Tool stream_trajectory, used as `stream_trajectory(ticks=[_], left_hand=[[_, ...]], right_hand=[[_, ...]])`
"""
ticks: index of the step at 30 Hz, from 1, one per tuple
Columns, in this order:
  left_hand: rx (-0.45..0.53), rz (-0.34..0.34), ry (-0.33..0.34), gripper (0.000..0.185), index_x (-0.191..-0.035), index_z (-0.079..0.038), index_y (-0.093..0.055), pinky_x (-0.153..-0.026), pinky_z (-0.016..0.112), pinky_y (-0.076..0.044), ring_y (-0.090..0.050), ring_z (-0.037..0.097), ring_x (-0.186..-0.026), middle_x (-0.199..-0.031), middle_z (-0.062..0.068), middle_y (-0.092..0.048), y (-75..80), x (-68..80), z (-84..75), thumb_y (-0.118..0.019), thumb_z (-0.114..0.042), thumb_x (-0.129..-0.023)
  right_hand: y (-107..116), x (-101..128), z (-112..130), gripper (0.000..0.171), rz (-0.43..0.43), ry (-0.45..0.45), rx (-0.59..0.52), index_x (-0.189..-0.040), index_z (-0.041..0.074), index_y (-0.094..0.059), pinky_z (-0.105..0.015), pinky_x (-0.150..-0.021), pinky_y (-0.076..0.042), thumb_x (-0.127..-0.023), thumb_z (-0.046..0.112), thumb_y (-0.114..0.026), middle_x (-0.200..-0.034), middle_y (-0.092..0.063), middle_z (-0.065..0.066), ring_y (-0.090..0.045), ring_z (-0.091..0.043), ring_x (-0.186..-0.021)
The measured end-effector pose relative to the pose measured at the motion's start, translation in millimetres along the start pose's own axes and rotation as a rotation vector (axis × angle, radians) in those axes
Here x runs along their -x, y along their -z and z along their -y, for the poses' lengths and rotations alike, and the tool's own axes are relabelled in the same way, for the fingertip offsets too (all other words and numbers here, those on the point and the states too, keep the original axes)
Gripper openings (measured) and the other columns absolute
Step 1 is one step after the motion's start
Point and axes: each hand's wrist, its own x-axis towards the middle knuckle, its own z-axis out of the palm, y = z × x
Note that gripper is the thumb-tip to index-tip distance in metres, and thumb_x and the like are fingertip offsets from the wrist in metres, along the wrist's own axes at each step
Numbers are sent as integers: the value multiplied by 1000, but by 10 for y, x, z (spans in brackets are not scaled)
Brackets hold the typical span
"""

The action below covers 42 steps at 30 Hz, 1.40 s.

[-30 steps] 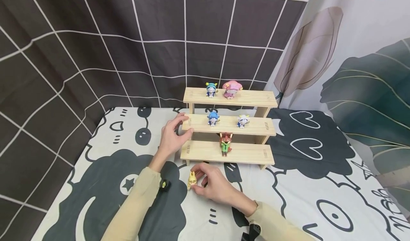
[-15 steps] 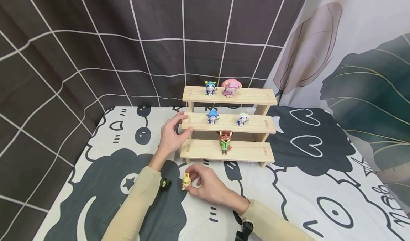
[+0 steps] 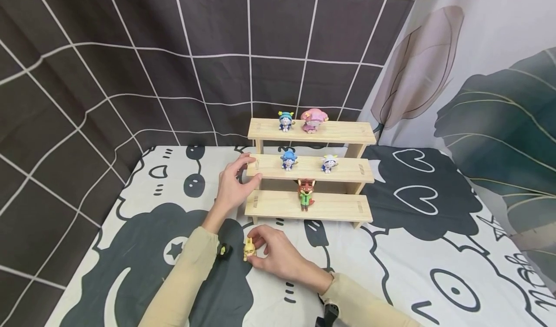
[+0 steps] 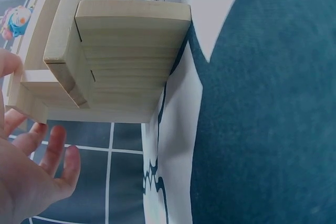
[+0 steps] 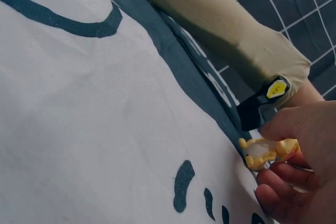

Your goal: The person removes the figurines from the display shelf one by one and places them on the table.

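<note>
Before the wooden shelf [image 3: 310, 167], near its front left corner, the right hand [image 3: 278, 254] pinches a yellow long-eared figurine [image 3: 249, 249] between thumb and fingers. At the shelf's left end, the left hand [image 3: 231, 188] grips the middle tier, its outer fingers [image 4: 71, 170] spread. On the shelf's lowest tier stands a red-brown fox figurine [image 3: 306, 196]; above it, two small figurines [image 3: 288, 161] occupy the middle tier.

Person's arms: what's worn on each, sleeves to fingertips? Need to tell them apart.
The left sleeve and right sleeve are matching beige. The left wrist device is black with a yellow patch, its marking too small to read; the right wrist device is black too. The left grip and right grip are both gloveless.
</note>
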Motion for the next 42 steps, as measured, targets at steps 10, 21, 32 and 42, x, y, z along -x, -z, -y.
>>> stream_trajectory(ticks=[10, 21, 32, 42], left_hand=[[-1, -3, 7, 41, -120, -6, -68, -90, 57, -47, -61, 32, -108, -139, 13, -58, -9, 7, 21, -77, -14, -81], [3, -5, 6, 40, -120, -5, -68, -90, 57, -47, -60, 32, -106, -139, 12, -58, -11, 4, 20, -77, -14, -81], [6, -8, -14, 41, -120, -5, -68, -89, 58, -47, -60, 33, -106, -139, 14, -58, -14, 9, 26, -77, -14, -81], [-1, -7, -17, 41, -121, -5, -68, -90, 57, -47, -60, 33, -107, -139, 14, -58, -7, 20, 14, -77, -14, -81]], right_hand=[[-22, 1, 16, 36, 21, -43, 21, -110, 4, -62, -19, -65, -49, -78, 3, -81, -95, -64, 1, -65, -10, -84], [-24, -13, 21, 34, 61, -73, 16, -108, 7, -61, -20, -67, -48, -80, 5, -80, -95, -62, 4, -63, -7, -87], [-19, -11, 10, 35, 70, -66, 16, -109, 9, -60, -20, -69, -48, -80, 5, -80, -94, -61, 8, -61, -4, -87], [-8, -6, 12, 38, 90, -80, 9, -111, 7, -60, -20, -69, -48, -80, 8, -81, -97, -61, 4, -62, -7, -89]])
